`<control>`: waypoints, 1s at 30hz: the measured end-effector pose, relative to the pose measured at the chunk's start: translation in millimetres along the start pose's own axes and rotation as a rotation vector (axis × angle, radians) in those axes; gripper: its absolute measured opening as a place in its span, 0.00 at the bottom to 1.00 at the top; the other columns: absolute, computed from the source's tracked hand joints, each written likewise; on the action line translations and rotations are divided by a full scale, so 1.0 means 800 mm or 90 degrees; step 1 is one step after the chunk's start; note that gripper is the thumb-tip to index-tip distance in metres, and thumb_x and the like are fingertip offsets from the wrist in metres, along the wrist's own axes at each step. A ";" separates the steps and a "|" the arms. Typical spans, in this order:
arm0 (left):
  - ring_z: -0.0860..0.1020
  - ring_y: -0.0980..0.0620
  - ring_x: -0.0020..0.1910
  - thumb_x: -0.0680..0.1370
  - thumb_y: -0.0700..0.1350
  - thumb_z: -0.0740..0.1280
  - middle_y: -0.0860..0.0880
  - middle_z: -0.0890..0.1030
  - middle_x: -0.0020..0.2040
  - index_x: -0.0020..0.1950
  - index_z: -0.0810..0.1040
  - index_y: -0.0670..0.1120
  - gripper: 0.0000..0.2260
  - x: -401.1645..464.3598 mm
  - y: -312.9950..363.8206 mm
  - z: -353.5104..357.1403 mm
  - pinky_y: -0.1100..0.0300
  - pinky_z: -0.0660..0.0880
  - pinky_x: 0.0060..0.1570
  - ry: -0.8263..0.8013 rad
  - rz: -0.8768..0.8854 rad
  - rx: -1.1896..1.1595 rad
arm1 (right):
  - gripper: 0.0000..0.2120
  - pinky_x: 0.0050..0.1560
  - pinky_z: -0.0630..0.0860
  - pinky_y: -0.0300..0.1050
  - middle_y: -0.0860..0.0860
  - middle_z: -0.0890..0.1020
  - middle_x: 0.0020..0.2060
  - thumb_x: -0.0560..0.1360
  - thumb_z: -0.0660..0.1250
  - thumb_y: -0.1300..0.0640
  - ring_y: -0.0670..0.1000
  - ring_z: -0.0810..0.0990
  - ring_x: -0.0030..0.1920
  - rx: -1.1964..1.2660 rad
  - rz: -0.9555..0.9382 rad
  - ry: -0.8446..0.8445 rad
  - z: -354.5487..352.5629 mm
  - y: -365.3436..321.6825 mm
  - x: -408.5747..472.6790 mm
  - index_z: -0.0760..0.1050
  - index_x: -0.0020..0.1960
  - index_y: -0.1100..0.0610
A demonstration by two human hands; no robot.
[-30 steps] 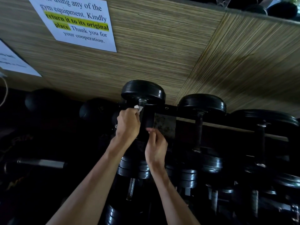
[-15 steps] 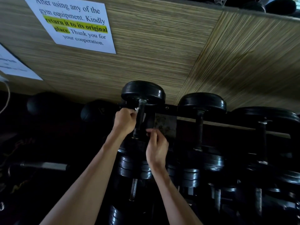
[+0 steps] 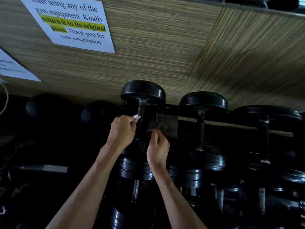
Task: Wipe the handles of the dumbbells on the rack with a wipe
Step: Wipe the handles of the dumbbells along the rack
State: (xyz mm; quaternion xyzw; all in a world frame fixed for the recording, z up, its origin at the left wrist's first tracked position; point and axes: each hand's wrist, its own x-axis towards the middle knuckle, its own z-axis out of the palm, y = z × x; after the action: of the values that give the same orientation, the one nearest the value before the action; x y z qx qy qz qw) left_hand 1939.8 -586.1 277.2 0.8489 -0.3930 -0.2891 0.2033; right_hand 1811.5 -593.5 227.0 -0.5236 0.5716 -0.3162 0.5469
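Note:
A black dumbbell (image 3: 143,91) lies on the top row of the dark rack (image 3: 214,118), its dark handle (image 3: 141,108) running toward me. My left hand (image 3: 122,131) grips a small white wipe (image 3: 137,117) and holds it against the left side of that handle. My right hand (image 3: 157,147) hovers just right of the handle with fingers loosely curled, holding nothing I can see. Two more dumbbells (image 3: 203,101) (image 3: 267,113) sit further right on the same row.
Lower rows hold several more dumbbells (image 3: 137,172), dim and hard to separate. A woven panel wall (image 3: 165,47) rises behind the rack, with a printed notice (image 3: 72,22) and another sheet (image 3: 13,66) on it. A metal bar (image 3: 44,168) lies at the lower left.
My left hand with the wipe has slid down the handle from just under the top weight to mid-handle. The right hand has hardly moved.

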 end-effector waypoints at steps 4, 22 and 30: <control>0.80 0.51 0.33 0.82 0.50 0.63 0.49 0.81 0.35 0.57 0.84 0.48 0.12 0.008 0.002 0.003 0.67 0.68 0.26 0.004 -0.003 -0.030 | 0.17 0.37 0.78 0.44 0.49 0.83 0.34 0.78 0.55 0.53 0.49 0.81 0.36 -0.012 -0.007 0.003 -0.001 -0.001 -0.001 0.82 0.46 0.54; 0.82 0.48 0.48 0.81 0.49 0.66 0.46 0.85 0.48 0.59 0.83 0.48 0.11 0.009 0.000 -0.001 0.56 0.79 0.47 -0.048 -0.050 -0.017 | 0.15 0.34 0.73 0.38 0.48 0.82 0.32 0.80 0.57 0.57 0.44 0.78 0.32 0.012 0.009 -0.002 -0.001 0.001 -0.001 0.82 0.44 0.53; 0.82 0.47 0.46 0.80 0.51 0.66 0.47 0.84 0.46 0.54 0.84 0.51 0.09 0.001 -0.001 -0.003 0.49 0.80 0.50 -0.079 -0.065 0.053 | 0.15 0.34 0.72 0.36 0.47 0.82 0.32 0.78 0.57 0.56 0.44 0.78 0.32 0.011 0.004 -0.003 -0.001 0.001 -0.001 0.82 0.45 0.53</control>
State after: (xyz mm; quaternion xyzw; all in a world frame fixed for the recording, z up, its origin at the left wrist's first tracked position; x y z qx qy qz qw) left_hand 1942.5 -585.9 278.1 0.8560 -0.3725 -0.3347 0.1284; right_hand 1810.2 -592.6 226.8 -0.5177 0.5691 -0.3179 0.5541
